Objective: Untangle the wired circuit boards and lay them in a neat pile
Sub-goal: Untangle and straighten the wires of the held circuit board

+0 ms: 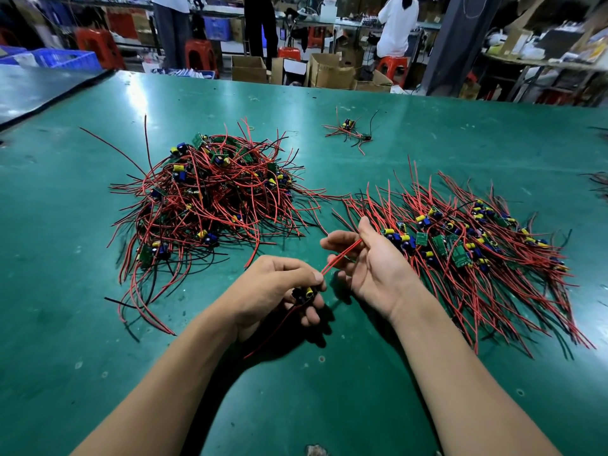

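A tangled heap of wired circuit boards, red and black leads with blue and yellow parts, lies on the green table at centre left. To the right spreads a combed-out pile of boards with leads running the same way. My left hand grips one small board above the table, a red lead trailing below it. Two red leads run from that board up to my right hand, palm up, whose fingers curl round them.
The green table reaches to its far edge. A small cluster of a few wired boards lies at the back. More leads poke in at the right edge. Beyond are cardboard boxes, red stools and standing people.
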A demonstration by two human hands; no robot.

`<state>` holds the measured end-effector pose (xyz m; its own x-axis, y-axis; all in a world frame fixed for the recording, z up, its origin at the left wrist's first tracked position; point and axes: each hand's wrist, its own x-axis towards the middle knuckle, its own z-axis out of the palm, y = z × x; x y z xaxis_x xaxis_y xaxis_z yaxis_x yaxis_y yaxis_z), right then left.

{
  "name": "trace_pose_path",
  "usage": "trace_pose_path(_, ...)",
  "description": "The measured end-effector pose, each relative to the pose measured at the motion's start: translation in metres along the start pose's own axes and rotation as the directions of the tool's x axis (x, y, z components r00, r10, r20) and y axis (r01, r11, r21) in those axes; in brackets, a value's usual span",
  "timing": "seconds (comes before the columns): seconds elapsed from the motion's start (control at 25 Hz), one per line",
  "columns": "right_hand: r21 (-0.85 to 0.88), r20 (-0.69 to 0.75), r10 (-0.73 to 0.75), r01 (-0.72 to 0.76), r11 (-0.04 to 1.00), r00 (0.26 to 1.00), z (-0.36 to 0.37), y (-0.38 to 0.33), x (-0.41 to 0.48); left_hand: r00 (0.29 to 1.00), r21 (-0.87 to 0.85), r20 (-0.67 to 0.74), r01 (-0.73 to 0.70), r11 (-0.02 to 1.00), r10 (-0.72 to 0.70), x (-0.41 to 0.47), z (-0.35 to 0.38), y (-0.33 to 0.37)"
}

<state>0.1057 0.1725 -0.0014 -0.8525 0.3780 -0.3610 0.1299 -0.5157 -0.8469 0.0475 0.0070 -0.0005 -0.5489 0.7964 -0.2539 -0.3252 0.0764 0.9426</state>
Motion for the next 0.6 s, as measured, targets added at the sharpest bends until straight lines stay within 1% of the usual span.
trace_pose_path(0.12,-0.097,0.064,-0.036,0.043,0.994,0.997,0.009,0.007,-0.003,0.999,-0.035,-0.042,-0.023,0.999,0.021,0.002,0.001,-0.002)
trace_pose_path(0.2,-0.171,0.178,0.005,0.026,0.985,0.984,0.017,0.015,-0.008,0.998,-0.056,-0.058,-0.032,0.998,0.029,0.003,0.001,-0.003)
trace_pose_path(0.28,-0.179,0.258,0.025,0.023,0.984,0.966,0.023,0.021,-0.011,0.997,-0.095,-0.075,-0.029,0.995,0.022,0.003,0.0,-0.002)
trace_pose_path(0.36,-0.18,0.207,-0.012,0.051,0.982,0.978,0.024,0.019,-0.01,0.998,-0.12,-0.064,-0.027,0.992,0.02,0.003,-0.003,0.0)
trace_pose_path(0.48,-0.182,0.045,-0.111,0.118,0.976,0.993,0.016,0.011,-0.004,0.999,-0.1,-0.035,-0.019,0.995,0.016,0.001,-0.003,0.002)
trace_pose_path(0.6,-0.062,-0.07,-0.148,0.144,0.988,0.987,0.006,0.006,0.001,1.0,-0.059,-0.012,-0.001,0.998,0.0,0.0,-0.002,0.002)
